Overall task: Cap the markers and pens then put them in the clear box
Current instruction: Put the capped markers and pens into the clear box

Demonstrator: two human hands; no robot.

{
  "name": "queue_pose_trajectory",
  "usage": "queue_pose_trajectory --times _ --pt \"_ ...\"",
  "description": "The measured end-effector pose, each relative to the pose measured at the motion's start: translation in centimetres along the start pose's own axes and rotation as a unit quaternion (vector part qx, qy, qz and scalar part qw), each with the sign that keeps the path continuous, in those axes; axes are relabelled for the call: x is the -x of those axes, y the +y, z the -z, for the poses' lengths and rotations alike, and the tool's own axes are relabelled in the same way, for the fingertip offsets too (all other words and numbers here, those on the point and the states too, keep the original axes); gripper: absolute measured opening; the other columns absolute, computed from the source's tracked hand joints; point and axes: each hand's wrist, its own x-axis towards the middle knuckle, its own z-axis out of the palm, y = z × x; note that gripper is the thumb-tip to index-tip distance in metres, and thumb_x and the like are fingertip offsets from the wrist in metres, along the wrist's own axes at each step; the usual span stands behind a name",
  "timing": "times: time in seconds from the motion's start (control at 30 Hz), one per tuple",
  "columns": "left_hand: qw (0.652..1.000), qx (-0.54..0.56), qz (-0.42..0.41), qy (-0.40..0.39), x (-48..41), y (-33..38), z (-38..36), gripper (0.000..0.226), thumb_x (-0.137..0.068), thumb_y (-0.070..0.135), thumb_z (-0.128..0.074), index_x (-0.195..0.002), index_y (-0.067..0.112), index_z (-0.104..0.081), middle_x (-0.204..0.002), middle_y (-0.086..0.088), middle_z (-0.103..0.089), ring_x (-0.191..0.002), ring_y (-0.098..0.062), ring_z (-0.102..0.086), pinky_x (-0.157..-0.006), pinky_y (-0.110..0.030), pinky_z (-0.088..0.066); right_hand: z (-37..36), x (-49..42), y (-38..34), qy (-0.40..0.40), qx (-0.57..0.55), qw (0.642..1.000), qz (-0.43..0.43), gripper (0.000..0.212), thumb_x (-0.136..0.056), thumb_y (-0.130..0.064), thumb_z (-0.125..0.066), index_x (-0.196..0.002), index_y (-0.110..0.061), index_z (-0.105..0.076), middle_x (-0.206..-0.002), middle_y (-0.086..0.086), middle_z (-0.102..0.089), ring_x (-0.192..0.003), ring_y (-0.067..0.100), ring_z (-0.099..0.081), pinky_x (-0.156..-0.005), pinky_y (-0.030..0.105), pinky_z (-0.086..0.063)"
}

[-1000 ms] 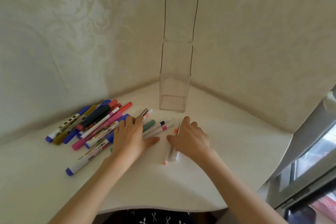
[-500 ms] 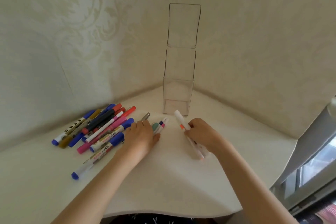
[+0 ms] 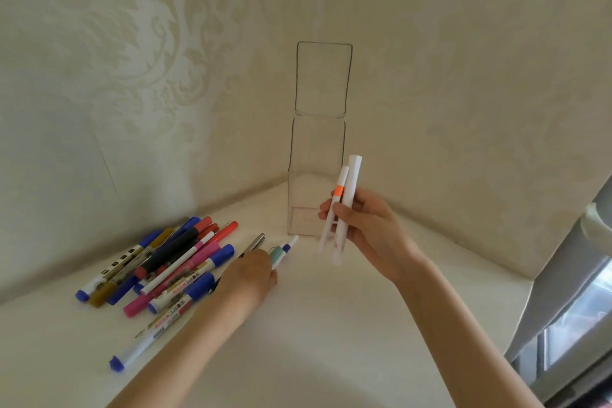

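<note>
Since half a second ago the right hand has risen off the table with two white pens, now near upright and just in front of the clear box; their lower ends are blurred. A second ago both lay flat under that hand.

Nearest: a white marker with a blue cap lies alone at the left front. Printing on its barrel, too small to read.

Left hand: palm down on the table, fingers curled over a few thin pens. A green cap, a blue band and a white tip stick out past the knuckles; a dark pen with a metal end lies just left of them. Whether the hand grips any, cannot tell.

Left of that hand: a heap of markers, overlapping, roughly a dozen, exact count unsure. Blue, red, pink, black and mustard-yellow caps and barrels. Several carry printed labels; not readable.

Right hand: fingers closed round the two white pens mid-barrel. One has an orange band just above the grip; the other is plain and thicker.

Farthest: the clear box, one, tall, upright in the corner of the two walls, its lid hinged up. A faint pale label low on the front, illegible.
</note>
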Motion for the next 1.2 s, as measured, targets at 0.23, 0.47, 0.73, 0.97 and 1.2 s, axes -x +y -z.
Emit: queue_pose_trajectory --times 0.23,0.47,0.73,0.97,1.2 --pt "0.862 0.484 -0.02 0.148 -0.7 -3.4 2.9 0.018 -0.095 0.027 -0.045 -0.091 0.011 -0.053 -0.074 0.0 -0.062 -0.066 -0.014 -0.061 -0.053 -0.02 -0.048 -1.5 -4.9 -5.1 0.062 0.016 0.989 0.13 0.011 -0.093 -0.002 -0.049 -0.096 -0.012 -0.049 -0.089 0.004 -0.065 -0.092 0.018 -0.063 -0.082 0.035 -0.052" --pt "0.759 0.606 -0.057 0.231 -0.9 -2.6 4.4 0.009 -0.093 0.022 -0.049 -0.086 0.017 -0.053 -0.075 0.002 -0.063 -0.067 -0.006 -0.061 -0.065 -0.021 -0.049 -3.8 -11.4 -6.0 0.122 0.122 0.975 0.142 0.014 -0.088 -0.007 -0.058 -0.089 -0.016 -0.048 -0.1 0.009 -0.068 -0.098 0.019 -0.066 -0.091 0.041 -0.051" --pt "0.72 0.657 -0.045 0.22 -2.6 -1.8 3.5 0.013 -0.093 0.017 -0.049 -0.094 0.004 -0.053 -0.072 -0.001 -0.061 -0.053 0.005 -0.059 -0.055 -0.013 -0.049 -4.6 -13.5 -2.9 0.08 0.38 0.919 -0.074 0.019 -0.083 -0.007 -0.06 -0.098 -0.01 -0.049 -0.095 0.008 -0.058 -0.088 0.025 -0.058 -0.063 0.032 -0.047" --pt "0.722 0.656 -0.047 0.215 -2.3 -2.0 3.6 0.007 -0.093 0.019 -0.05 -0.087 0.016 -0.053 -0.075 0.001 -0.063 -0.063 -0.005 -0.062 -0.056 -0.014 -0.05 -4.9 -13.1 -3.8 -0.014 0.434 0.885 -0.167 0.027 -0.083 -0.007 -0.061 -0.106 0.006 -0.058 -0.103 0.022 -0.066 -0.086 0.032 -0.067 -0.073 0.036 -0.056" --pt "0.692 0.698 -0.073 0.169 -1.5 -2.1 4.1 0.011 -0.092 0.018 -0.051 -0.084 0.014 -0.057 -0.073 0.003 -0.065 -0.064 -0.003 -0.062 -0.062 -0.019 -0.052 -4.4 -10.6 -5.5 0.076 0.472 0.874 0.082 0.032 -0.088 -0.022 -0.059 -0.115 -0.006 -0.057 -0.103 0.001 -0.059 -0.09 0.016 -0.055 -0.079 0.027 -0.043"
